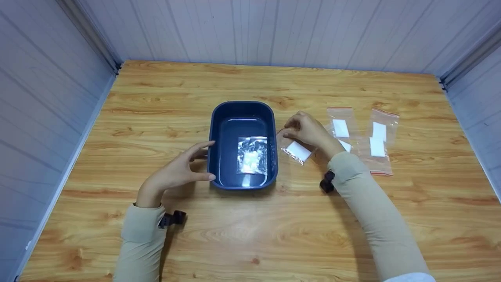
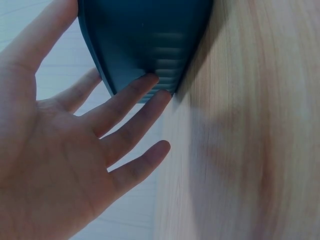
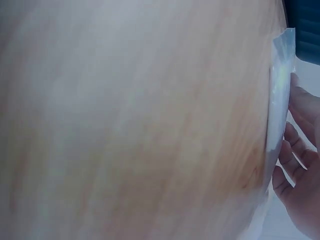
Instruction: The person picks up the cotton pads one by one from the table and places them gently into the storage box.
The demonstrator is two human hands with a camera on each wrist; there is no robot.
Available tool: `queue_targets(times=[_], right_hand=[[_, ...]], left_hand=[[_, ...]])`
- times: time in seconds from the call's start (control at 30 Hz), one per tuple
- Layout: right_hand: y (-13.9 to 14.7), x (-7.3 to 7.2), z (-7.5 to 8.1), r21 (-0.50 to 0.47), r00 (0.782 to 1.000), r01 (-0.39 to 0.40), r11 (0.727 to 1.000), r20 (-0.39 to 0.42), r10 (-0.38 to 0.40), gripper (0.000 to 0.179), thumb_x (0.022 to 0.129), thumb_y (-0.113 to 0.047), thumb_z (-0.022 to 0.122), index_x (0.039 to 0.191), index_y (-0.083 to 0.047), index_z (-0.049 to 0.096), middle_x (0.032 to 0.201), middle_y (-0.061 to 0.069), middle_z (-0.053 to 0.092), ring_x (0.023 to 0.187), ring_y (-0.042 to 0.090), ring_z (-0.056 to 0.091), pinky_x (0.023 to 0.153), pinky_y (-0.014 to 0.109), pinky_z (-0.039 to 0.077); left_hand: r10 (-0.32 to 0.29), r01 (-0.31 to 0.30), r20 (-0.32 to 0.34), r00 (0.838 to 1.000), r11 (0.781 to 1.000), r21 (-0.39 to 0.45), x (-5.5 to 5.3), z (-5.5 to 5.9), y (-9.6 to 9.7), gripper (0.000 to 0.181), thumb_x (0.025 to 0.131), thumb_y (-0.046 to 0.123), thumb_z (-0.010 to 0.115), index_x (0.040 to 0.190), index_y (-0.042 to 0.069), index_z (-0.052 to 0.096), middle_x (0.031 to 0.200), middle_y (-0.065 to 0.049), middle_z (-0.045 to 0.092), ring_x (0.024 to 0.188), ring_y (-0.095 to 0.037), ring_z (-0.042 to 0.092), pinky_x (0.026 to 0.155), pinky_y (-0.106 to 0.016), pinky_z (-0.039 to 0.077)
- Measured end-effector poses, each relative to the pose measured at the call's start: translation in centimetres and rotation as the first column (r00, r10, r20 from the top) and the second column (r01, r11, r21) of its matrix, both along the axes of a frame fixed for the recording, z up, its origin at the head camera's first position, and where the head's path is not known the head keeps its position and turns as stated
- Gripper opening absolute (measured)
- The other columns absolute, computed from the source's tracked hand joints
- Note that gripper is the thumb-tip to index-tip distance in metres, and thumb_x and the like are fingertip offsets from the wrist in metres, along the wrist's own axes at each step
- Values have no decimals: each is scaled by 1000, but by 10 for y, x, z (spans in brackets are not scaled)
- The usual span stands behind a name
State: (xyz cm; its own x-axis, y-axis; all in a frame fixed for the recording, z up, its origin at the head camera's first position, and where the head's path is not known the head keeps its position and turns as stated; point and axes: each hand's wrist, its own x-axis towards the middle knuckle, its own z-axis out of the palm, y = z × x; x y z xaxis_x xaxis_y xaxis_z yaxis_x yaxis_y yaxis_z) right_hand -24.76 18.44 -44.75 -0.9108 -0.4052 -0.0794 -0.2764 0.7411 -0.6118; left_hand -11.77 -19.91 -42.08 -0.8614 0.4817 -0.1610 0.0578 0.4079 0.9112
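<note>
A dark blue rectangular bin [image 1: 231, 129] stands on the table. My left hand [image 1: 174, 170] is at its left side, fingers spread, with thumb and fingertips touching the rim and wall; the left wrist view shows the bin's outer wall [image 2: 130, 45] against those fingers. Inside the bin lies a clear zip bag [image 1: 252, 155] with a whitish piece in it. Just right of the bin, my right hand [image 1: 309, 131] pinches another zip bag [image 1: 299, 151] near its red seal edge. A white flat piece shows inside this bag, which the right wrist view catches edge-on.
To the right lie more zip bags with white pieces: one [image 1: 340, 128] at the back, one partly hidden by the right forearm [image 1: 345, 145], and an overlapping pair [image 1: 377, 147] farther right. Panelled walls [image 1: 250, 31] enclose the wooden table [image 1: 242, 227] at the back and sides.
</note>
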Motion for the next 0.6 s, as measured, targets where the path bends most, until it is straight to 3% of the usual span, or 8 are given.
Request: queue_targets(times=[0.23,0.6], right_hand=[[-3,0,1,23,1000,-6,1000,10,6,26,92,-23,74,105,-2,68,105,12,58,98,27,56,89,42,46],[-5,-1,2,23,1000,-13,1000,-5,14,18,90,-21,75,93,-5,68,95,8,54,87,23,51,77,38,43]], left_hand=[[9,-9,7,1000,1000,-7,0,0,0,88,84,22,81,155,15,30,153,-16,37,139,-37,35,115,-61,19],[11,-11,31,999,1000,-18,0,2,0,89,85,24,81,156,17,28,154,-16,36,140,-37,34,116,-60,18]])
